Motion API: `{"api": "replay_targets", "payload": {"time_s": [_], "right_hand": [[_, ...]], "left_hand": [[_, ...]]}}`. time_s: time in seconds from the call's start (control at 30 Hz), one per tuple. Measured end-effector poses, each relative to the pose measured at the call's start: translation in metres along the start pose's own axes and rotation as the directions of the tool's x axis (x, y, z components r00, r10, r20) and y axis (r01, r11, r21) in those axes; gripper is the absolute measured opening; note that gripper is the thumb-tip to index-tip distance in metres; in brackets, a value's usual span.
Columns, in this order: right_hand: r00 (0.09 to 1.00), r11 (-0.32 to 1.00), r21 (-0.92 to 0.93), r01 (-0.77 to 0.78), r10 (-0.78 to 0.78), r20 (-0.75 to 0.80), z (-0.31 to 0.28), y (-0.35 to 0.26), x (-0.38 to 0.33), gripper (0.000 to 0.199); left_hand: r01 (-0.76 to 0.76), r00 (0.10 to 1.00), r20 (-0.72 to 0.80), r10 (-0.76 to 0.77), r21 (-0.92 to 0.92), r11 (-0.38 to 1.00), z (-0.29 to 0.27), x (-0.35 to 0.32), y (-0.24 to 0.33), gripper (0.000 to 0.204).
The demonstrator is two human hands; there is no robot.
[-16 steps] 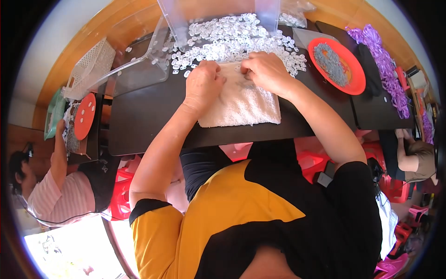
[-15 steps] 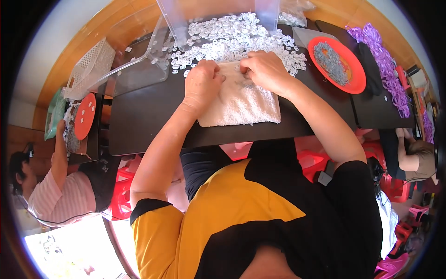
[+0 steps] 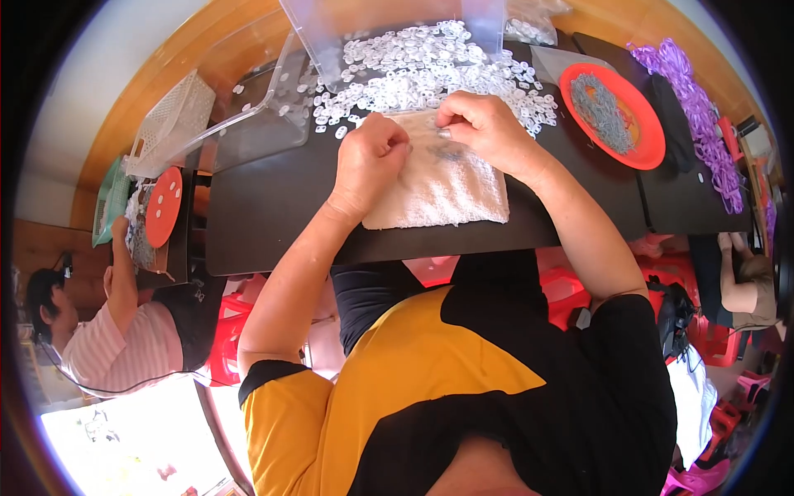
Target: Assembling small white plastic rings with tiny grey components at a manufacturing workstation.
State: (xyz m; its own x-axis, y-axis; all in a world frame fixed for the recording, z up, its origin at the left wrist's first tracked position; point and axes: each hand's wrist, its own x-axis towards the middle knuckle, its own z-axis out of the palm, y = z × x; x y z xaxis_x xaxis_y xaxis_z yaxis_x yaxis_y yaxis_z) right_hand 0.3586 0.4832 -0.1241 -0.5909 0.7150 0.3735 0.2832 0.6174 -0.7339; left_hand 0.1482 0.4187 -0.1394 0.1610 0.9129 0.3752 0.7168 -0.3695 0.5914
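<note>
Left hand (image 3: 369,164) was curled, contents unclear | right hand (image 3: 490,132) was pinched, contents unclear | white cloth (image 3: 447,197) lay beneath both

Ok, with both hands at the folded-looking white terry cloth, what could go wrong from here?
Two risks stand out. The small flat white plastic pieces lie loose up to the far edge of the white terry cloth, so a forward push by the left hand or right hand might scatter them. And the shallow round orange-red plate, heaped with thin grey pieces, might spill if bumped.
</note>
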Motion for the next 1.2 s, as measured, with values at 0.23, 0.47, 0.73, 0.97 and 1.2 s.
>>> {"api": "replay_targets", "payload": {"time_s": [0.23, 0.47, 0.73, 0.97, 1.2], "right_hand": [[0.968, 0.948, -0.212, 0.238, -0.250, -0.030, 0.004, -0.007, -0.001, 0.006], [0.978, 0.978, -0.024, 0.208, -0.209, -0.016, -0.002, -0.010, -0.001, 0.006], [0.996, 0.991, 0.108, 0.083, -0.087, 0.031, -0.007, -0.007, -0.002, 0.012], [0.993, 0.996, 0.031, 0.079, -0.081, 0.082, -0.002, -0.012, -0.002, 0.007], [0.992, 0.995, 0.099, 0.032, -0.043, 0.115, 0.004, -0.017, -0.004, 0.007]], "left_hand": [[0.502, 0.858, 0.264, -0.440, -0.613, 0.610, -0.009, 0.013, 0.042, 0.014], [0.582, 0.799, 0.421, -0.429, -0.719, 0.379, -0.015, 0.019, 0.037, 0.011], [0.588, 0.779, 0.401, -0.482, -0.734, 0.339, -0.008, 0.012, 0.036, 0.013], [0.584, 0.773, 0.401, -0.492, -0.753, 0.304, -0.007, 0.006, 0.036, 0.014], [0.393, 0.897, 0.134, -0.420, -0.677, 0.623, -0.003, -0.010, 0.039, 0.011]]}}
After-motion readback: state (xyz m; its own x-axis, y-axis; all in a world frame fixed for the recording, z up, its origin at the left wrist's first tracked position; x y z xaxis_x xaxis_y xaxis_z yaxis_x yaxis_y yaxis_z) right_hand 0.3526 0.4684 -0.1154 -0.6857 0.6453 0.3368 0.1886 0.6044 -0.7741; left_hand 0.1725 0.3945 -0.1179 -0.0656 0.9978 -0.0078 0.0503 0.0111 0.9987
